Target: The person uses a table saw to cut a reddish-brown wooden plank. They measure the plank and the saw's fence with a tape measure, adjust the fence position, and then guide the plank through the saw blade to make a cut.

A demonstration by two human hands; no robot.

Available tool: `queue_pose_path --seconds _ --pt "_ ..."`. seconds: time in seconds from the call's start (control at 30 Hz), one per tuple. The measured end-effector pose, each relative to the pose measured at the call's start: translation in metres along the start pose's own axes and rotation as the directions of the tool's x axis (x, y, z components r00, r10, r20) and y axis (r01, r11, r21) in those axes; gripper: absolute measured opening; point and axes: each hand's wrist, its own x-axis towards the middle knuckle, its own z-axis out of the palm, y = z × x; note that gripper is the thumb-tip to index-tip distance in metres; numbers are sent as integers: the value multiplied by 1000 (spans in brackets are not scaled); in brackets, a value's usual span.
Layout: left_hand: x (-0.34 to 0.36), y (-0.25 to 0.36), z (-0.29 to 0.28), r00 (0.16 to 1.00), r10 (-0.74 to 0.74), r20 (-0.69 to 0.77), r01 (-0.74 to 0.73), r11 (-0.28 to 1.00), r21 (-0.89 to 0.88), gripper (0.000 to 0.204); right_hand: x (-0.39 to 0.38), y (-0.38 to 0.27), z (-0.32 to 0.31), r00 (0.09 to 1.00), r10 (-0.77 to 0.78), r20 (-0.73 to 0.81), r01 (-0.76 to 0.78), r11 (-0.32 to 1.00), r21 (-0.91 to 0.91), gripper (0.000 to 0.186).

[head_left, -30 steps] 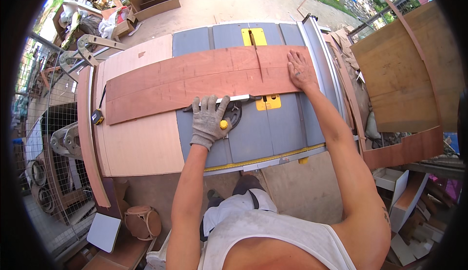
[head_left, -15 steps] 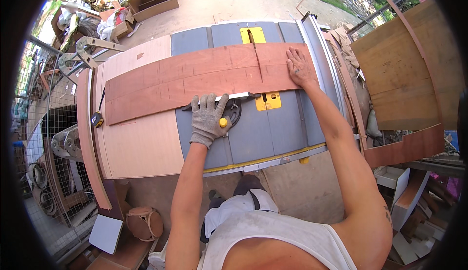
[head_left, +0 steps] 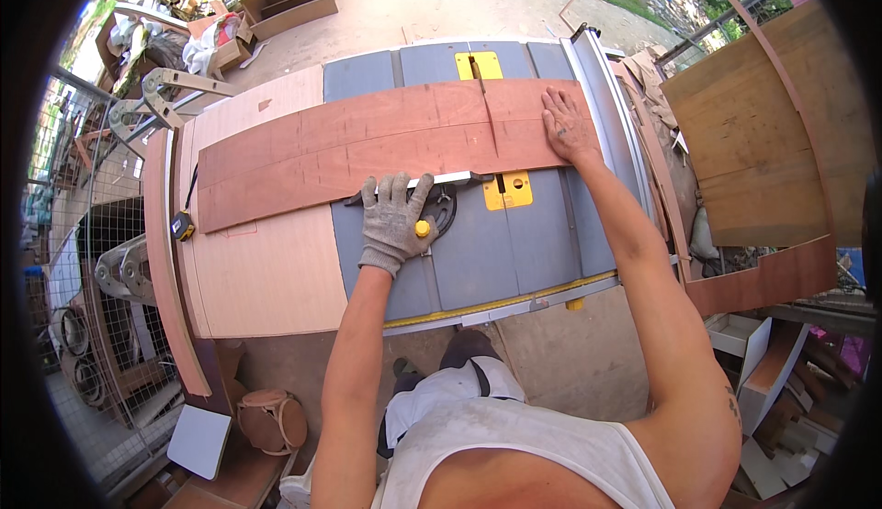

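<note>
A long reddish-brown plywood board (head_left: 367, 141) lies across a grey table saw (head_left: 478, 243). Through the board's right part runs a dark cut line, in line with the slot in the far yellow insert (head_left: 490, 65). My left hand (head_left: 393, 224), in a grey glove, is closed over the black miter gauge (head_left: 444, 210), fingers over its fence against the board's near edge. The gauge's yellow knob (head_left: 422, 229) shows beside the palm. Bare and flat, my right hand (head_left: 568, 126) presses on the board's right end, fingers slightly apart, right of the cut line.
A silver rip fence (head_left: 611, 123) stands right of the board. On the left, a pale wood panel (head_left: 276, 279) extends the table, with a tape measure (head_left: 183, 226) at its edge. A round wooden stool (head_left: 273, 420) stands below left. Large plywood sheets (head_left: 753, 132) lean at right.
The board has slid slightly away from me, baring more of a pencil mark on the pale panel. Both hands and the miter gauge keep their places against it.
</note>
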Motion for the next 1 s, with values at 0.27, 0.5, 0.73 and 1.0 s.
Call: queue_pose_path --seconds 0.27,0.5,0.73,1.0 --pt "4 -1 -1 1000 -2 -2 2 1000 -2 71 4 0 -3 1000 -10 -12 10 1000 7 46" --pt "6 -1 0 1000 -4 -5 4 1000 -17 71 5 1 -2 999 -16 -37 17 999 28 45" --pt "10 -3 0 1000 -2 -2 2 1000 -7 71 10 2 0 1000 3 6 -3 1000 5 47" --pt "13 -5 2 1000 4 -15 -4 1000 -1 71 15 4 2 999 10 32 -10 1000 2 48"
